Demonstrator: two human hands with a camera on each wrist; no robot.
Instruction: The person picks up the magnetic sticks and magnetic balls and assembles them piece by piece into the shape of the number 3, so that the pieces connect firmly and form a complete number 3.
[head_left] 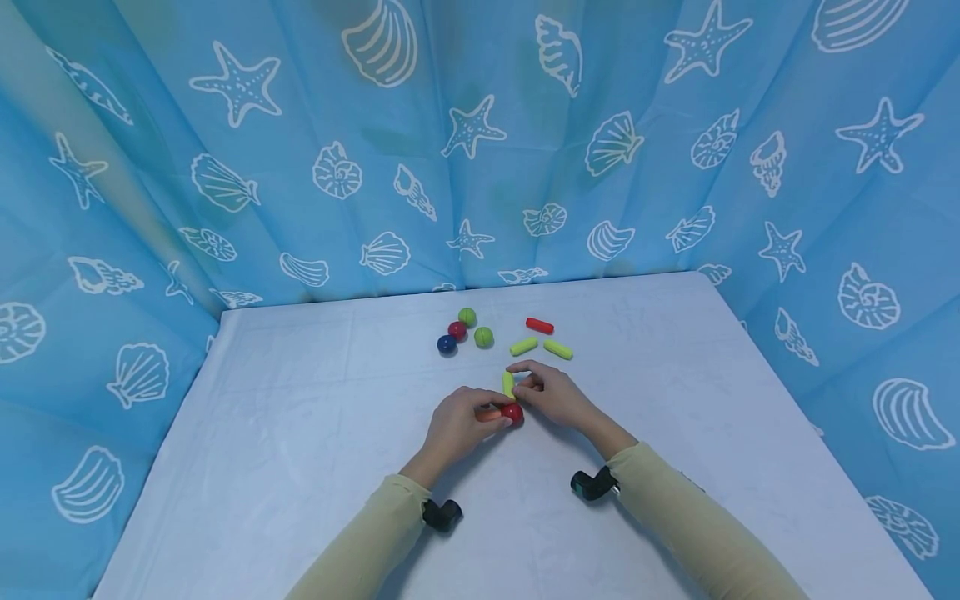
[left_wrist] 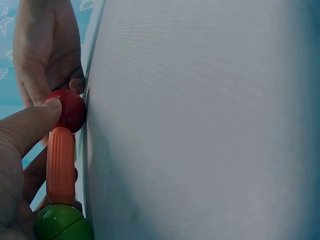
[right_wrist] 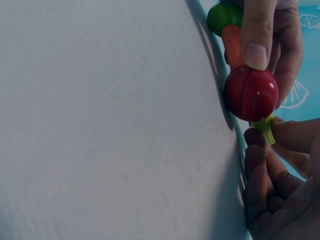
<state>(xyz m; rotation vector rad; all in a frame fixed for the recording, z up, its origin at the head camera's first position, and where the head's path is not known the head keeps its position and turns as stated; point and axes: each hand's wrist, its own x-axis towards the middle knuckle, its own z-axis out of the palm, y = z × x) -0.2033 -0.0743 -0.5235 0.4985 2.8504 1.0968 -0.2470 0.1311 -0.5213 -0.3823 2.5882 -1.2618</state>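
My left hand (head_left: 455, 427) grips a red ball (right_wrist: 251, 94) with its thumb and fingers. Joined to that ball is an orange ridged stick (left_wrist: 60, 167), and a green ball (left_wrist: 62, 224) sits at the stick's other end. My right hand (head_left: 561, 398) pinches a yellow-green stick (head_left: 508, 383), whose end meets the red ball's far side. Whether that stick is fully seated in the ball I cannot tell. In the head view the left hand covers the green ball and part of the orange stick.
Farther back on the white-covered table (head_left: 300, 400) lie two light green balls (head_left: 483, 337), a red ball (head_left: 457, 331) and a dark blue ball (head_left: 447, 344). To their right are a red stick (head_left: 540, 326) and two yellow-green sticks (head_left: 558, 349). A blue curtain (head_left: 300, 167) surrounds the table's back and sides.
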